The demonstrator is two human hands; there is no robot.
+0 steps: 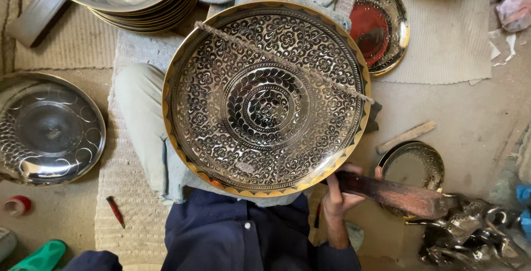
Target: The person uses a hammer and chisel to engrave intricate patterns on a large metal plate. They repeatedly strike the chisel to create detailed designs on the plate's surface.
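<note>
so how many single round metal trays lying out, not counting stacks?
4: big engraved tray centre, plain tray left, red-centred tray upper right, small tray lower right, partly hidden. Stacks may hide others.

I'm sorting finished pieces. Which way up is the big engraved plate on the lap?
Face up: the big engraved plate shows its patterned hollow, with a cord stretched across the rim.

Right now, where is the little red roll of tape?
In the head view, the small red roll of tape lies on the floor at the far left, just below the plain shiny metal plate.
</note>
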